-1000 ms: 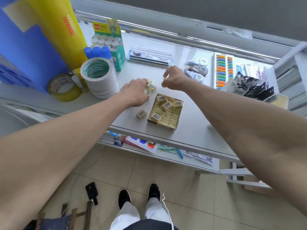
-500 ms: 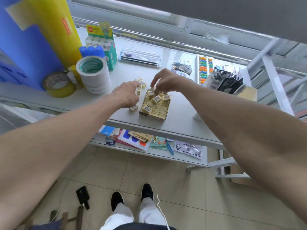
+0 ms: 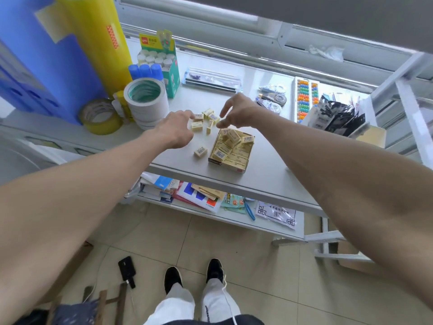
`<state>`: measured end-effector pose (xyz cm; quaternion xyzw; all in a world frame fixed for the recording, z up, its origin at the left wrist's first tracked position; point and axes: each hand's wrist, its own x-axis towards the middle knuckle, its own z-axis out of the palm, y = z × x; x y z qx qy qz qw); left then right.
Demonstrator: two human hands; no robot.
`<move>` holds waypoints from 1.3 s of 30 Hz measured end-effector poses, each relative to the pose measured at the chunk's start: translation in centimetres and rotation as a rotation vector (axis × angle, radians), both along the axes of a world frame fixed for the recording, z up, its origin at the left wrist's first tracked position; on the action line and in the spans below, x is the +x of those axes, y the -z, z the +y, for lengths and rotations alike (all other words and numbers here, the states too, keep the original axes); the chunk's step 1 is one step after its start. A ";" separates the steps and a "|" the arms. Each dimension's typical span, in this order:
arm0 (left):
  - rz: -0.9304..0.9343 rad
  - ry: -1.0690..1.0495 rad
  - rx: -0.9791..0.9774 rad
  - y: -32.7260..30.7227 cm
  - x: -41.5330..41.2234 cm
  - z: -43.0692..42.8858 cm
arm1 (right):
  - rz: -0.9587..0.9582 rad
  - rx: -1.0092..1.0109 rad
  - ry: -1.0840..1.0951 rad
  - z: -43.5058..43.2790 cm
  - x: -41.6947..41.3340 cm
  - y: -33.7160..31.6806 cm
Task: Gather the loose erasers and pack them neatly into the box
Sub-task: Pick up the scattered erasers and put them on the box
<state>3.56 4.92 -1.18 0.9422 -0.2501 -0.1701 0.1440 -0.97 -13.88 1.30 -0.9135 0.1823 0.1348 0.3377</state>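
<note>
While the box (image 3: 228, 166) on the counter (image 3: 269, 165) already carries a flat layer of erasers (image 3: 236, 156) with several more lying askew on top, I judge the job about midway. A loose cluster (image 3: 196, 126) sits on the counter just beyond the box's far left corner, a lone eraser (image 3: 200, 152) lies just left of the box, and the tumbled ones need squaring up. My left grip (image 3: 175, 130) reaches from the near left, knuckles up, fingers loosely spread and their tips at the cluster's left edge, holding nothing I can see. My right grip (image 3: 236, 113) hangs over the box's far edge, wrist high, fingers bunched downward. Whether they pinch an eraser I cannot tell.
</note>
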 end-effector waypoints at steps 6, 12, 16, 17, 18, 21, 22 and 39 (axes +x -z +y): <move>0.014 -0.016 0.004 0.6 1.2 -0.9 | 0.008 -0.044 -0.045 1.3 2.3 2.0; 0.040 -0.059 -0.018 0.9 2.1 -0.9 | -0.023 -0.027 -0.025 1.8 3.6 4.0; 0.061 -0.070 -0.026 1.2 2.0 -0.1 | 0.020 -0.055 -0.028 1.8 4.2 4.1; 0.067 -0.071 -0.024 1.2 2.0 0.1 | 0.034 -0.055 -0.022 1.9 4.2 3.9; 0.072 -0.072 -0.023 1.2 2.0 0.2 | 0.044 -0.046 -0.010 1.8 4.2 3.7; 0.065 -0.079 -0.029 0.9 2.0 0.4 | 0.003 0.021 0.038 1.7 3.8 2.6; 0.056 -0.076 -0.033 0.7 1.9 0.3 | -0.024 0.041 0.056 1.6 3.6 2.2; -0.018 0.099 0.000 -0.6 -1.2 -2.4 | -0.023 -0.080 0.147 -3.7 -3.2 0.7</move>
